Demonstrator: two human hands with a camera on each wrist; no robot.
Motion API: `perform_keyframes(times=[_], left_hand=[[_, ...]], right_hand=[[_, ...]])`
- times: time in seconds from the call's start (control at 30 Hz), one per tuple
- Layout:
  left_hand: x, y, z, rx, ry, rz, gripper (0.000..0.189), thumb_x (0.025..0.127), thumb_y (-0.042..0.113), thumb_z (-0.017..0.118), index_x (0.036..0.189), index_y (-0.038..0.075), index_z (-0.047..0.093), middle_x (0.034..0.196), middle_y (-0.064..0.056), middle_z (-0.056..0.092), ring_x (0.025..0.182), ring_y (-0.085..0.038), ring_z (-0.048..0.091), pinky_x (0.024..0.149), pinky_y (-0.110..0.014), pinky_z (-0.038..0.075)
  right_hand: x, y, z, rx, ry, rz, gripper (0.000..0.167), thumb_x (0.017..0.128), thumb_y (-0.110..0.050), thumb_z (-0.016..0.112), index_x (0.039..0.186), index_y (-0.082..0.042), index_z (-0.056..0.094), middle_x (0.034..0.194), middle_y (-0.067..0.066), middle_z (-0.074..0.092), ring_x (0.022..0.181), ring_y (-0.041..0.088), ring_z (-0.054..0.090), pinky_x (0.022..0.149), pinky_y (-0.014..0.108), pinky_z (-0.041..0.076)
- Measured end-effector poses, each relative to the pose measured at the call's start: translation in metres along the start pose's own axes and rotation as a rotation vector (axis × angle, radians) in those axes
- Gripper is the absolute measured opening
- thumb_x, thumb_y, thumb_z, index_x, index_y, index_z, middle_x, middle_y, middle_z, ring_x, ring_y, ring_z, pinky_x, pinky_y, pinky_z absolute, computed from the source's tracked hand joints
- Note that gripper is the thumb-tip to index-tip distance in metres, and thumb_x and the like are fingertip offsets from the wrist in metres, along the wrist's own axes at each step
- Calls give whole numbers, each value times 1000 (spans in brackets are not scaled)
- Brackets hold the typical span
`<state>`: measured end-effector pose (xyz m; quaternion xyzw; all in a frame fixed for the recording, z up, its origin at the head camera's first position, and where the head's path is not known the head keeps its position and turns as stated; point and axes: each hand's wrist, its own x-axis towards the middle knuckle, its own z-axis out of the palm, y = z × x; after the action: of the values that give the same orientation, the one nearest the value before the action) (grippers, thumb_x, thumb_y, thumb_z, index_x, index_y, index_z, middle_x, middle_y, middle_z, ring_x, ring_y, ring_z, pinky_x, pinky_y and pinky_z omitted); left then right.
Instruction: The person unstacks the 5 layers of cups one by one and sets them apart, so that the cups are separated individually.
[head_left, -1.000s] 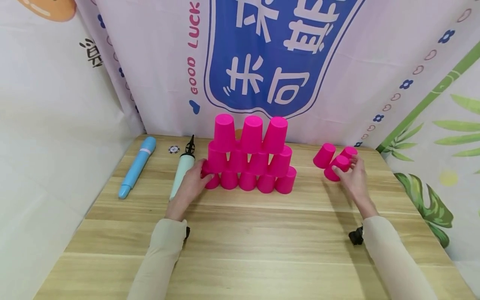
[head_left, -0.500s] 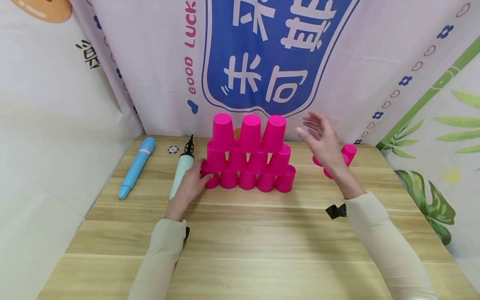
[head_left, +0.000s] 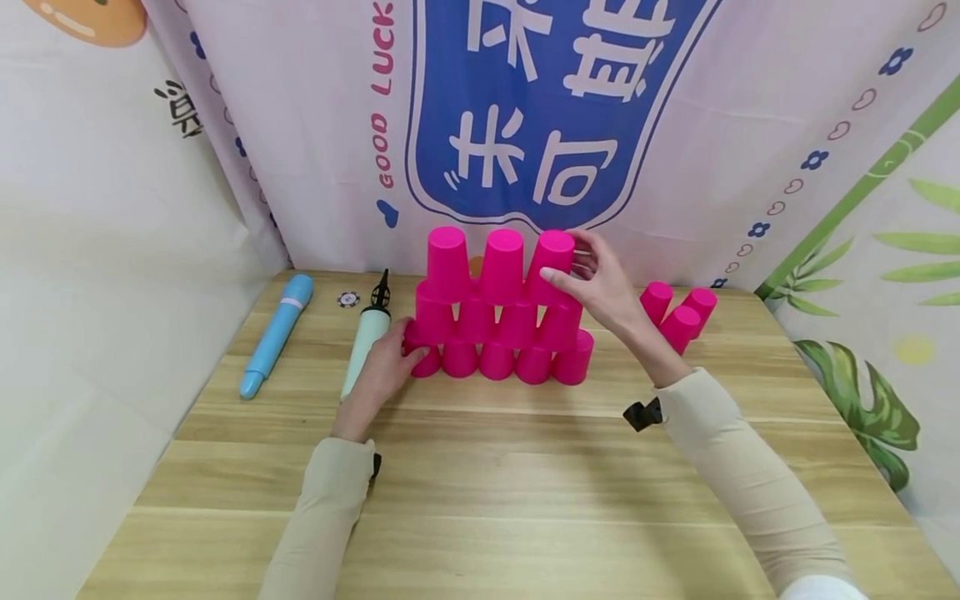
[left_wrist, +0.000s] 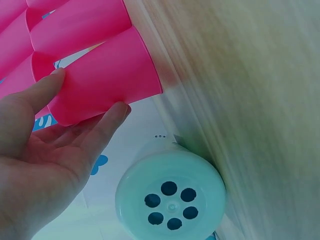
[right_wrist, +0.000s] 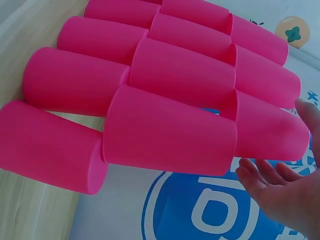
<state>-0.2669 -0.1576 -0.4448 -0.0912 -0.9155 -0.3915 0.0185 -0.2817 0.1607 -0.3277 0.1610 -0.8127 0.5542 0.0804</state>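
Pink plastic cups stand upside down in a three-tier wall (head_left: pixel 496 360), with three cups on the top tier. At the wall's left end, my left hand (head_left: pixel 384 367) holds the bottom-row end cup (left_wrist: pixel 107 75), thumb on one side and fingers on the other. High at the right end, my right hand (head_left: pixel 603 287) is around the rightmost top cup (right_wrist: pixel 272 127). Its thumb overlaps the cup's front in the head view, and its fingers are at the far side. In the right wrist view, thumb and fingertips lie right at that cup's sides.
Three more pink cups (head_left: pixel 680 327) stand grouped at the right, partly behind the right forearm. Left of the wall lie a mint hand pump (head_left: pixel 365 346), a blue pump (head_left: pixel 276 337) and a small poker chip (head_left: pixel 348 299). A printed curtain (head_left: pixel 315 167) hangs behind the wooden table (head_left: pixel 480 483).
My right hand has left the three cups at the right, risen, and moved left to the top tier's right cup. The left hand has stayed at its cup.
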Motion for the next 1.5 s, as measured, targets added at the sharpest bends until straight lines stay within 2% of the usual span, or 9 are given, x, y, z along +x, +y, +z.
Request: perform_keyframes(times=[0.3, 0.67, 1.07, 1.5], left_hand=[[-1, 2, -2, 9, -4, -18, 58, 96, 15, 59, 144, -4, 32, 129, -24, 54, 113, -35, 57, 94, -45, 50], [-3, 2, -1, 0, -6, -8, 57, 96, 15, 59, 143, -3, 33, 128, -23, 55, 112, -34, 57, 95, -45, 50], [0, -2, -1, -24, -13, -31, 58, 96, 16, 59, 144, -1, 32, 128, -23, 55, 113, -34, 57, 94, -45, 50], [1, -4, -1, -47, -16, -23, 57, 96, 16, 60, 144, 0, 34, 128, -22, 56, 113, -34, 57, 95, -44, 50]], right_hand=[[-1, 2, 3, -52, 13, -4, 74, 80, -29, 78, 141, -12, 39, 130, 7, 52, 117, 23, 53, 97, 42, 49], [-4, 3, 0, -48, 54, -2, 70, 82, -27, 76, 140, -10, 41, 129, 9, 53, 118, 25, 53, 99, 43, 47], [-12, 12, -32, -47, 183, -23, 65, 85, -26, 74, 139, -9, 43, 128, 9, 55, 116, 24, 54, 101, 38, 46], [-25, 33, -71, -108, 356, 25, 63, 86, -24, 73, 139, -7, 43, 130, 11, 55, 115, 22, 55, 98, 31, 48]])
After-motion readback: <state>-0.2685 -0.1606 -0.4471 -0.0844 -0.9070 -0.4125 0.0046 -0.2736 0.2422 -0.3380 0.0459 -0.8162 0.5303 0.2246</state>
